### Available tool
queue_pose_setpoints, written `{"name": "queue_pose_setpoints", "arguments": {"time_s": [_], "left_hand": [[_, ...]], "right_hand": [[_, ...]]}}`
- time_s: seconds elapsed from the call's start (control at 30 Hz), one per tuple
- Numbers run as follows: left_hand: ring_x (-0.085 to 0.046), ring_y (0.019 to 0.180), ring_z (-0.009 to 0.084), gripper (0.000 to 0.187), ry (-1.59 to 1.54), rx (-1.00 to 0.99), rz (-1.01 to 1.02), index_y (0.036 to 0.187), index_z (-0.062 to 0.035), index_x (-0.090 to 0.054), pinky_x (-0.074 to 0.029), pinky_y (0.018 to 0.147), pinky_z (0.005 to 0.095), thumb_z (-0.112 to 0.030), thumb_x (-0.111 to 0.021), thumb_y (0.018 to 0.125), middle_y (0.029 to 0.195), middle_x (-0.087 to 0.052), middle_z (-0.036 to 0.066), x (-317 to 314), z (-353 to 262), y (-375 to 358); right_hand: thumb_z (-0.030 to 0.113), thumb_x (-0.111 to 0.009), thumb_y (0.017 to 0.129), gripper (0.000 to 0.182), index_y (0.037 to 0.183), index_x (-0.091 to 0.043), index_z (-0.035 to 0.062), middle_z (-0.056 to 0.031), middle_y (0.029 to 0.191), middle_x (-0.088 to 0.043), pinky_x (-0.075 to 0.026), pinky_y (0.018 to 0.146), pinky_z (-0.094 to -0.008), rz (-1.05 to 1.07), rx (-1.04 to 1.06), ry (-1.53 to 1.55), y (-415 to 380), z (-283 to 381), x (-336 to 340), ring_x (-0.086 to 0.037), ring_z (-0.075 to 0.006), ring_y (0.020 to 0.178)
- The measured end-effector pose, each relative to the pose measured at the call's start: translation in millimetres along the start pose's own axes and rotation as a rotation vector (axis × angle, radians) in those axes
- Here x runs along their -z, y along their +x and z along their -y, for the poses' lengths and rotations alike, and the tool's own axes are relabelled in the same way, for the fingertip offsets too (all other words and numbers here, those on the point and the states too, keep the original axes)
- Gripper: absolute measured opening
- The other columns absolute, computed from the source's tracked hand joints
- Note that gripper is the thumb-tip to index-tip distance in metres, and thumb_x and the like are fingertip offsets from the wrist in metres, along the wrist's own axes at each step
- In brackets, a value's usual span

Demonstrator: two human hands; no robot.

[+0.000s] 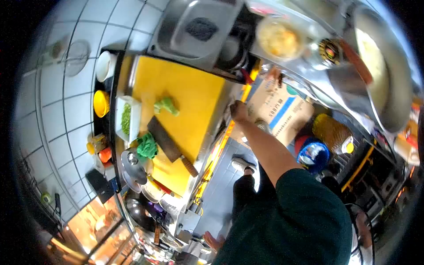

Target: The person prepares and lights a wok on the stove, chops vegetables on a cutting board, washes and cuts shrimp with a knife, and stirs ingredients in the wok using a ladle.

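"How many hands?"
"Two. Right of the yellow cutting board (190, 84), the right hand (239, 111) curls by the steel counter edge (213, 138); whether it grips, I can't tell. Below the board, the left hand (213, 241) has fingers loosely extended."
"On the board?"
"One cleaver (165, 140)."
"Writing?"
"Right of it, one blue-striped cardboard box (278, 110), lettering too blurred."

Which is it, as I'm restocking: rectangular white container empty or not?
Not empty: chopped greens lie inside the white container; their depth I cannot tell.
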State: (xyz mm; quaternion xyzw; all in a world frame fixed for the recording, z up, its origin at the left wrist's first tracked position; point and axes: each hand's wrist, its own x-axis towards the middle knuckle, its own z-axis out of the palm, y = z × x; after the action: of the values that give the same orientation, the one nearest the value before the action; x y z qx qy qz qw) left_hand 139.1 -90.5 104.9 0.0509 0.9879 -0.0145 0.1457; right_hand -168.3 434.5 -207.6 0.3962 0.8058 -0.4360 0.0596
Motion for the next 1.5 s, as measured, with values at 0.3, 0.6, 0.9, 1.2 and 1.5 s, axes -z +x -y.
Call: {"name": "queue_pose_setpoints", "arguments": {"time_s": [0.3, 0.6, 0.9, 1.2, 1.5], "left_hand": [[-0.040, 0.134, 0.0473, 0.069, -0.266, -0.016, -0.016, 0.144, 0.0048, -0.039, -0.033, 0.111, 0.0539, -0.020, -0.069, 0.086, 0.143, -0.044, 0.029, 26, -120, 59], [-0.051, 0.119, 0.0435, 0.067, -0.433, -0.132, -0.191, 0.144, 0.0023, -0.040, -0.047, 0.098, 0.0481, -0.019, -0.070, 0.087, 0.129, -0.050, 0.028, 69, -198, 290], [-0.061, 0.097, 0.0442, 0.079, -0.438, -0.117, 0.081, 0.149, 0.0070, -0.026, -0.053, 0.084, 0.0488, -0.016, -0.065, 0.084, 0.110, -0.056, 0.029, 77, -210, 359], [-0.066, 0.086, 0.0411, 0.053, -1.055, -0.001, 0.149, 0.140, 0.0003, -0.045, -0.053, 0.078, 0.0485, -0.012, -0.060, 0.092, 0.096, -0.065, 0.026, 98, -164, 307], [-0.063, 0.091, 0.0481, 0.045, -0.813, 0.012, 0.037, 0.128, 0.0029, -0.050, -0.052, 0.081, 0.0507, -0.007, -0.059, 0.085, 0.104, -0.062, 0.032, 91, -177, 314]], "right_hand": [[0.029, -0.061, 0.086, 0.028, 0.095, -0.070, 0.0043, -0.0194, 0.083, -0.070, -0.054, 0.073, -0.0456, 0.355, 0.285, -0.544, 46, -22, -27, -0.068, -0.0341, 0.079], [0.032, -0.062, 0.088, 0.028, 0.088, -0.068, 0.0040, -0.0161, 0.079, -0.069, -0.054, 0.069, -0.0440, 1.046, 0.439, -0.342, -100, 91, 84, -0.066, -0.0324, 0.069], [0.024, -0.067, 0.087, 0.043, 0.120, -0.053, 0.0001, -0.0245, 0.127, -0.052, -0.044, 0.097, -0.0517, -0.047, 0.683, -0.415, -51, 268, 84, -0.050, -0.0442, 0.119], [0.029, -0.071, 0.084, 0.046, 0.121, -0.059, 0.0051, -0.0221, 0.128, -0.055, -0.044, 0.099, -0.0509, -0.268, 0.962, -0.534, -31, 302, 85, -0.052, -0.0403, 0.118], [0.021, -0.072, 0.082, 0.040, 0.119, -0.062, 0.0096, -0.0150, 0.125, -0.062, -0.043, 0.104, -0.0493, 0.378, 1.269, -0.489, -7, 283, 38, -0.054, -0.0387, 0.119]]}}
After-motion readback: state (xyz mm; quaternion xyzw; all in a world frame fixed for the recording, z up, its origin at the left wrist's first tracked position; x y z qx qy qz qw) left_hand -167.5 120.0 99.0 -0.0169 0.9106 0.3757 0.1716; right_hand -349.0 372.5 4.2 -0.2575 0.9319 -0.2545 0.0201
